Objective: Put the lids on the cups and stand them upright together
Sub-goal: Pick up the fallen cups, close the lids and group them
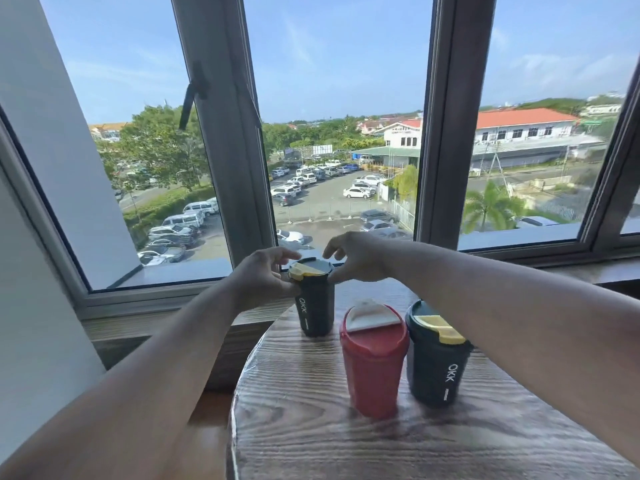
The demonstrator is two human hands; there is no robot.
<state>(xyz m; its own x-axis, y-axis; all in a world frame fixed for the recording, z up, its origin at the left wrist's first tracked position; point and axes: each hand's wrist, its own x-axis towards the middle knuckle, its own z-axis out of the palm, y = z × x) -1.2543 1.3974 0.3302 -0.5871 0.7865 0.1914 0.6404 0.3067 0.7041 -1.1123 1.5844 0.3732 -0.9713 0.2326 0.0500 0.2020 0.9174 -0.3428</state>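
**A:** Where is the left hand?

**B:** The left hand point(263, 277) is behind the red cup point(374, 372) and to its left. Its fingers are curled round the top of a dark green OKK cup point(316, 311), with the fingertips at the rim of that cup's yellow-flapped lid point(310, 268).

**A:** Is that cup standing?

**B:** Yes, upright on the round wooden table point(304, 434), apart from the red cup, with the lid on top.

**A:** And the right hand?

**B:** The right hand point(362, 259) is straight behind the red cup. Its thumb is against the cup wall under the lid, and its fingers are arched and loosely spread over the far rim. I cannot tell whether the tips touch.

**A:** What about the rest?

**B:** The red cup is upright under its white-flapped lid point(372, 318). Just beside it on the right stands a second OKK cup point(438, 372), also lidded.
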